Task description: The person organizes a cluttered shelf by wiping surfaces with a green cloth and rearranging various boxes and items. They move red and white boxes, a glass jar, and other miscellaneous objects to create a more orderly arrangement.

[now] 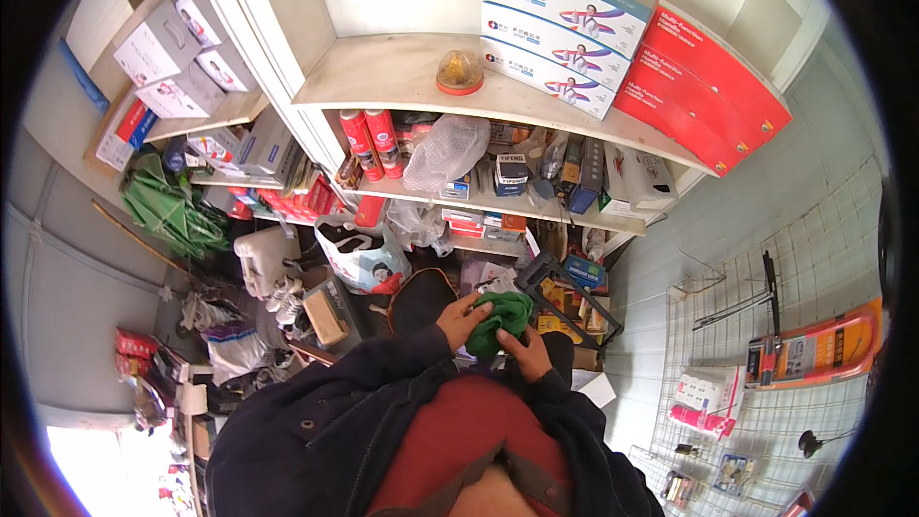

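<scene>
A crumpled green cloth (502, 310) is bunched between my two hands, in front of my chest. My left hand (459, 321) grips its left side, thumb on top. On the lower right, my right hand (528, 353) has its thumb pressed on the cloth. The undersides of both hands are hidden by the fabric. Beyond the cloth stands a wooden shelf unit (388, 72). Its top board bears a clear domed object with a red base (459, 73), a stack of white boxes (556, 36) and several red boxes (700, 86).
Red spray cans (372, 143) and bubble wrap (446, 152) fill the middle shelf. On the floor are a printed shopping bag (362, 255), a white plastic case (266, 258) and a black folding frame (567, 294). A wire grid (782, 287) with hanging goods lines the right wall.
</scene>
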A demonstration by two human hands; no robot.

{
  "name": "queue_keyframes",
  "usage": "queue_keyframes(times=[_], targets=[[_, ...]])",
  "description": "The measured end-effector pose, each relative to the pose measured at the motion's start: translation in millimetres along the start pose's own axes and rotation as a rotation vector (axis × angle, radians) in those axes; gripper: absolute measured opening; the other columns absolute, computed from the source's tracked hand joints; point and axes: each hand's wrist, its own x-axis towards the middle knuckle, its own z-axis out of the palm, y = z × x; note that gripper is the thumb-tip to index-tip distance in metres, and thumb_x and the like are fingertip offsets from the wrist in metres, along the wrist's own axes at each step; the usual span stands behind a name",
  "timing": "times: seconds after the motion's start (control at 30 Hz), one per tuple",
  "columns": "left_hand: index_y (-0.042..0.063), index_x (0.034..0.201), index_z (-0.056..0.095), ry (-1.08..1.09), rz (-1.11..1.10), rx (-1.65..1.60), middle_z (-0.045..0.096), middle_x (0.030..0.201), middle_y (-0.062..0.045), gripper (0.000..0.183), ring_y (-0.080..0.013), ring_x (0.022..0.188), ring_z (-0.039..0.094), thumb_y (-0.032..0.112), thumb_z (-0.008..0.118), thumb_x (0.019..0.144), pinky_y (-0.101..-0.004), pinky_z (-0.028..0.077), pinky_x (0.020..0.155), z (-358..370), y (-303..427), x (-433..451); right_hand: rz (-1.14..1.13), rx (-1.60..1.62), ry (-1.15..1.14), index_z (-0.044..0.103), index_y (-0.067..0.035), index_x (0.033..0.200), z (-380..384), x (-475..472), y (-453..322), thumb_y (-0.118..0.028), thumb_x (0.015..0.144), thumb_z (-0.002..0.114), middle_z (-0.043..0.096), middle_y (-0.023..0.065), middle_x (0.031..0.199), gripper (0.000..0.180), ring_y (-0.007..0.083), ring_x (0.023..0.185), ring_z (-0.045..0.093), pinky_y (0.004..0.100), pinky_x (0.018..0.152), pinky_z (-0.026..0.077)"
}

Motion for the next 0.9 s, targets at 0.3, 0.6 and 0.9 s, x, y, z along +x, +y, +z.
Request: queue_keyframes(times=[0.3, 0.6, 0.9], targets=[[0.007, 0.154, 0.036, -0.113, 0.125, 0.037, 0.05, 0.145, -0.011, 0.06, -0.02, 0.134, 0.047, 0.037, 0.058, 0.107, -0.0343, 0.039, 0.112, 15.6, 9.3, 3.9, 0.007, 0.174, 0.105, 0.056, 0.001, 0.137, -2.8, 6.9, 1.5, -0.029, 0.095, 0.075, 0.065, 0.012, 0.126, 0.055, 0.0207, 0.115, 0.063, 0.0364, 0.096, 0.053], [0.004, 0.159, 0.037, -0.392, 0.251, 0.403, 0.04, 0.16, -0.017, 0.071, -0.0276, 0.15, 0.035, 0.047, 0.054, 0.105, -0.0388, 0.027, 0.121, 18.1, 67.9, 43.3, -0.13, 0.642, 0.344, 0.06, -0.007, 0.131, -21.3, 52.8, -25.4, -0.028, 0.101, 0.066, 0.069, 0.0078, 0.117, 0.038, 0.0226, 0.105, 0.069, 0.0388, 0.09, 0.058], [0.001, 0.136, 0.059, 0.526, 0.766, 1.089, 0.063, 0.138, -0.016, 0.049, -0.0334, 0.132, 0.056, 0.009, 0.071, 0.089, -0.0426, 0.039, 0.115, -126.1, 208.1, 147.0, -0.561, 0.441, 0.713, 0.067, -0.002, 0.121, -294.5, 175.1, -158.9, -0.024, 0.091, 0.075, 0.071, 0.0087, 0.111, 0.038, 0.0205, 0.095, 0.069, 0.035, 0.082, 0.057]])
